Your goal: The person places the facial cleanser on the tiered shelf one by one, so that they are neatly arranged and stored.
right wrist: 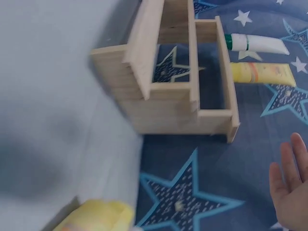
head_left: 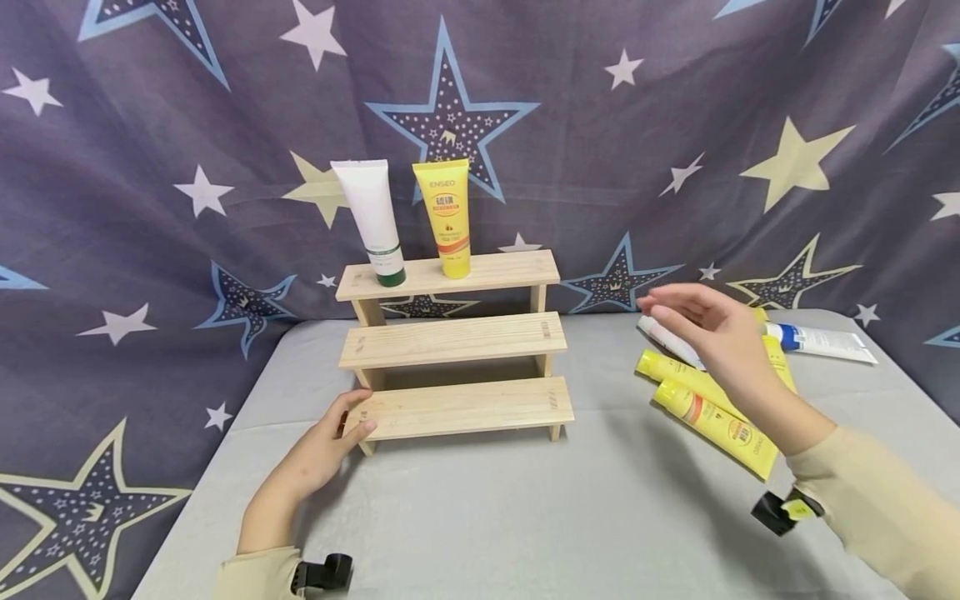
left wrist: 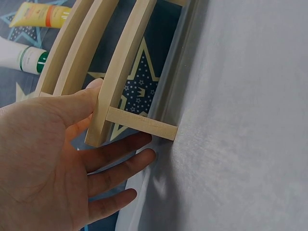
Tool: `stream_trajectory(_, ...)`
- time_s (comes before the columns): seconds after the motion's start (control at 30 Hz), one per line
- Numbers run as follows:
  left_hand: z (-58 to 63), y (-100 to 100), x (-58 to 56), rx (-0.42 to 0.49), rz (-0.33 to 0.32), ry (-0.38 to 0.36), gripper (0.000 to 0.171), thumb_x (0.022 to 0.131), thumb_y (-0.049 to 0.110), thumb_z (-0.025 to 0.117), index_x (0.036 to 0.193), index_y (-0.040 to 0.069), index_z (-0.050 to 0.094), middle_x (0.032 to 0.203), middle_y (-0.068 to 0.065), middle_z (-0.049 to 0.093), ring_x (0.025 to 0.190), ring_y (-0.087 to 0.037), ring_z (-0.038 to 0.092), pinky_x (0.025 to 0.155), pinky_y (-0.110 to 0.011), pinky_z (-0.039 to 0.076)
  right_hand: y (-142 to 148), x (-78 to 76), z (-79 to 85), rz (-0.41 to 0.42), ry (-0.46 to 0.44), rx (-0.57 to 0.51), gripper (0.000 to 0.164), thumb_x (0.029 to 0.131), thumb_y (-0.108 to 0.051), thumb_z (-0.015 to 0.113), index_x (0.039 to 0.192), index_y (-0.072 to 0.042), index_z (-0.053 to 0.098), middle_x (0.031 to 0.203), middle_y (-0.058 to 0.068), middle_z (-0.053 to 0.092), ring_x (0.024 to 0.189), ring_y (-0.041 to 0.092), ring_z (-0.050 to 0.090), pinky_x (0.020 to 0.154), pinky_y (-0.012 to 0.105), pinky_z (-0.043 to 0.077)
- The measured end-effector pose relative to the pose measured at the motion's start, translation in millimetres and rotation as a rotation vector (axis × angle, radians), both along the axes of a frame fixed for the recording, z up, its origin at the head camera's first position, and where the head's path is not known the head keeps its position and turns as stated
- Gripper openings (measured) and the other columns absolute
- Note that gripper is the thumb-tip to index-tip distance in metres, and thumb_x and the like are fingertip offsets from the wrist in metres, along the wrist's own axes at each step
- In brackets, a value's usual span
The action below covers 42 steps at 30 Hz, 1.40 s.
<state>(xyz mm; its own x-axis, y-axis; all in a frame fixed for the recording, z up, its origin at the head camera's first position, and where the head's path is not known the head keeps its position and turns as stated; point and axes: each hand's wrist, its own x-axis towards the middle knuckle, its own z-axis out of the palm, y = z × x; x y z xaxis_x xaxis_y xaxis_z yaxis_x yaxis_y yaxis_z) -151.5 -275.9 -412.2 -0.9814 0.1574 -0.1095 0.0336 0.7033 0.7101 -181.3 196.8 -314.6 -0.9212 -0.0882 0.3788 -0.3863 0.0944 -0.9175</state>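
My left hand pinches the left end of the lowest step of a three-step wooden display stand between thumb and forefinger; its other fingers extend loosely below the board. A white tube with a green cap and a yellow tube stand upright on the top step. My right hand hovers in the air over a pile of tubes, holding nothing, its fingers slightly bent. Beneath it lie a yellow tube with an orange band, another yellow tube and a white tube, partly hidden.
A white tube with a blue band lies at the table's back right. Grey cloth covers the table. Behind it hangs a dark star-patterned curtain. The middle step carries no tube.
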Motion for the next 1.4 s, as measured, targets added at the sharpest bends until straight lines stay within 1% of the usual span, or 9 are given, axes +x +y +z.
stream_trajectory(0.1, 0.5, 0, -0.4, 0.0, 0.001, -0.002, 0.056, 0.105, 0.045, 0.045, 0.151, 0.016, 0.031, 0.156, -0.026, 0.027, 0.138, -0.052, 0.029, 0.11, -0.065, 0.026, 15, 7.3, -9.4, -0.02, -0.019, 0.006, 0.026, 0.094, -0.004, 0.068, 0.119, 0.004, 0.065, 0.109, 0.0, 0.073, 0.104, 0.01, 0.067, 0.088, 0.017, 0.05)
stream_trajectory(0.27, 0.8, 0, -1.2, -0.002, 0.004, -0.005, 0.057, 0.104, 0.047, 0.045, 0.151, 0.017, 0.03, 0.156, -0.026, 0.027, 0.138, -0.052, 0.029, 0.109, -0.066, 0.026, 40, 17.0, -27.4, -0.108, -0.031, 0.096, 0.026, 0.094, -0.003, 0.067, 0.118, 0.006, 0.065, 0.107, -0.005, 0.074, 0.102, 0.004, 0.066, 0.085, 0.013, 0.05)
stream_trajectory(0.43, 0.9, -1, -1.4, -0.002, 0.002, -0.003, 0.057, 0.105, 0.046, 0.045, 0.151, 0.016, 0.03, 0.157, -0.026, 0.027, 0.139, -0.052, 0.029, 0.11, -0.066, 0.025, 65, 24.3, -44.9, -0.172, -0.04, 0.218, 0.025, 0.096, -0.006, 0.065, 0.12, 0.0, 0.067, 0.108, -0.012, 0.072, 0.102, -0.002, 0.064, 0.082, 0.01, 0.048)
stream_trajectory(0.67, -0.1, -1, -0.8, 0.013, -0.004, -0.005, 0.058, 0.104, 0.046, 0.045, 0.151, 0.015, 0.03, 0.157, -0.026, 0.025, 0.14, -0.051, 0.027, 0.11, -0.065, 0.024, 90, 35.7, -66.0, -0.235, -0.073, 0.283, 0.021, 0.096, -0.007, 0.066, 0.117, -0.007, 0.07, 0.103, -0.022, 0.071, 0.095, -0.01, 0.062, 0.077, 0.006, 0.047)
stream_trajectory(0.87, -0.8, -1, -0.4, 0.033, -0.009, 0.0, 0.057, 0.105, 0.044, 0.046, 0.151, 0.014, 0.031, 0.156, -0.027, 0.026, 0.139, -0.051, 0.028, 0.11, -0.065, 0.025, 107, 45.4, -83.2, -0.255, -0.117, 0.344, 0.02, 0.095, -0.008, 0.067, 0.114, -0.014, 0.072, 0.101, -0.027, 0.068, 0.091, -0.013, 0.061, 0.073, 0.006, 0.047)
stream_trajectory(1.07, -1.2, 0, -1.4, 0.03, -0.008, -0.006, 0.057, 0.105, 0.045, 0.046, 0.151, 0.015, 0.03, 0.156, -0.027, 0.026, 0.139, -0.051, 0.028, 0.11, -0.065, 0.025, 121, 50.1, -100.1, -0.28, -0.098, 0.453, 0.018, 0.093, -0.006, 0.069, 0.111, -0.002, 0.07, 0.097, -0.029, 0.066, 0.086, -0.015, 0.06, 0.068, 0.008, 0.049)
stream_trajectory(1.2, -1.4, 0, -2.2, 0.028, -0.008, -0.009, 0.059, 0.104, 0.047, 0.045, 0.151, 0.015, 0.03, 0.157, -0.028, 0.025, 0.139, -0.052, 0.027, 0.11, -0.065, 0.024, 128, 52.1, -108.9, -0.318, -0.117, 0.564, 0.023, 0.093, -0.012, 0.071, 0.11, 0.002, 0.069, 0.096, -0.032, 0.063, 0.083, -0.015, 0.057, 0.066, 0.009, 0.048)
stream_trajectory(1.3, -1.7, 0, -2.4, 0.036, -0.01, -0.009, 0.059, 0.104, 0.046, 0.045, 0.151, 0.014, 0.03, 0.157, -0.027, 0.024, 0.14, -0.051, 0.025, 0.111, -0.064, 0.023, 129, 52.2, -115.9, -0.323, -0.129, 0.623, 0.026, 0.091, -0.014, 0.074, 0.11, 0.003, 0.069, 0.095, -0.025, 0.066, 0.082, -0.015, 0.055, 0.066, 0.01, 0.047)
stream_trajectory(1.4, -2.5, -1, -2.1, 0.044, -0.012, -0.006, 0.058, 0.105, 0.045, 0.046, 0.151, 0.014, 0.03, 0.158, -0.026, 0.023, 0.141, -0.051, 0.025, 0.112, -0.063, 0.023, 129, 51.6, -122.5, -0.307, -0.123, 0.661, 0.026, 0.089, -0.014, 0.076, 0.109, 0.001, 0.07, 0.096, -0.012, 0.071, 0.083, -0.014, 0.055, 0.067, 0.008, 0.047)
